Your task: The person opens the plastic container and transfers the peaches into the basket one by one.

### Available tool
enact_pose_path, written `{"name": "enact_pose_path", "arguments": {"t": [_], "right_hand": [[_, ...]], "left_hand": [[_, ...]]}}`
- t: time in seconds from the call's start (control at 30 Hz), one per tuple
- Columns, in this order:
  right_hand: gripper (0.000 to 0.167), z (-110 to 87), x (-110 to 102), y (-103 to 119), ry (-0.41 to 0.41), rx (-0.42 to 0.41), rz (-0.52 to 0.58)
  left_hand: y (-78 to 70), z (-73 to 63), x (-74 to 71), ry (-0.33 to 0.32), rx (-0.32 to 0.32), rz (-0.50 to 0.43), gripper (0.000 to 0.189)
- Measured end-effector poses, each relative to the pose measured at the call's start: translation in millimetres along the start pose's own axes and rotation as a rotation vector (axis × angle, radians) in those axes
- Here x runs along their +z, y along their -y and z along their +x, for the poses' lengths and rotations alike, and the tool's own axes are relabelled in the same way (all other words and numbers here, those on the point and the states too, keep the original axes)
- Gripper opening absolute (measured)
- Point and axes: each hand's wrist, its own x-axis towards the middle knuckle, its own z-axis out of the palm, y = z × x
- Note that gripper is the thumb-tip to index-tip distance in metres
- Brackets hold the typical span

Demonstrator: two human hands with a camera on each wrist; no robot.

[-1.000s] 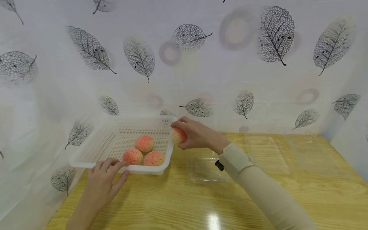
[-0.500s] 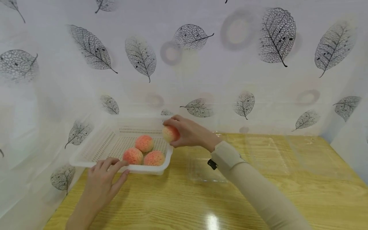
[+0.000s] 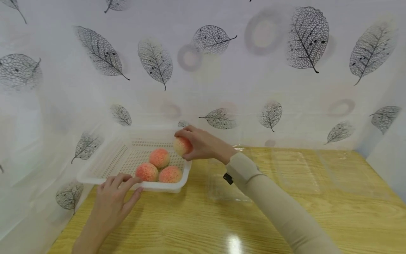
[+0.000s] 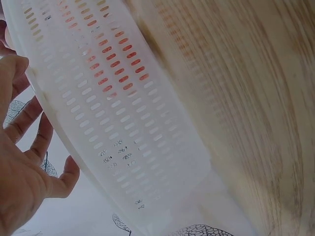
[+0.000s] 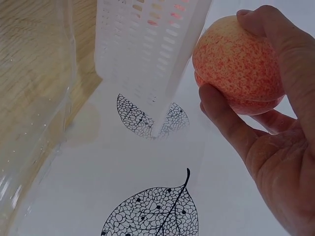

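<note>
In the head view, a white plastic basket (image 3: 184, 181) with slotted walls holds three pink-and-cream peaches, among them a front left peach (image 3: 146, 172). My left hand (image 3: 112, 197) holds its near rim, fingers over the edge and thumb on the outer side. The left wrist view shows that hand (image 4: 24, 162) along the rim, with red showing through the slots. Over the basket's right rim, my right hand (image 3: 204, 143) grips another peach (image 3: 182, 146). In the right wrist view, thumb and fingers wrap this peach (image 5: 236, 66), which has a seam along its lower side.
Right of the basket, a clear plastic box (image 3: 222, 187) stands on the wood-grain table (image 3: 190, 225), partly under my right forearm. Further right lie more clear plastic trays, such as one (image 3: 296, 173) near the back. A leaf-patterned sheet (image 3: 241, 81) hangs behind and at the left.
My right hand has moved left with its peach, from just outside the basket's right rim to above it. My left hand and the three peaches in the basket have stayed in place.
</note>
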Motion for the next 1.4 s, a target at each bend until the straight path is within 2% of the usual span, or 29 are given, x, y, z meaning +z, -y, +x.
{"name": "enact_pose_path", "arguments": {"t": [0.17,0.3,0.6,0.87,1.0,1.1,1.3,1.4], "right_hand": [[0.067,6.8,0.3,0.1,0.007,-0.023,-0.007],[0.067,15.6,-0.6,-0.2,0.044,-0.038,-0.055],[0.061,35.6,-9.3,9.5,0.215,-0.024,-0.13],[0.063,51.1,-0.7,14.7,0.331,0.018,-0.153],[0.063,55.7,7.1,14.3,0.341,0.029,-0.167],[0.063,58.2,13.0,12.6,0.334,0.021,-0.179],[0.065,59.9,22.2,5.7,0.334,0.03,-0.204],[0.064,59.8,26.1,1.9,0.339,0.035,-0.218]], "left_hand": [[1.1,-0.1,-0.1,0.0,0.005,0.0,0.025],[1.1,-0.5,0.0,0.002,0.005,-0.001,0.023],[1.7,0.2,0.7,-0.002,0.004,-0.003,0.02],[3.3,0.3,1.6,-0.028,0.02,-0.008,0.02],[3.7,0.3,2.2,-0.038,0.031,-0.005,0.047],[3.5,0.5,2.6,-0.039,0.029,-0.005,0.057],[3.2,0.4,3.3,-0.029,0.018,-0.01,0.058],[3.5,-0.4,2.9,-0.019,0.01,-0.011,0.038]]}}
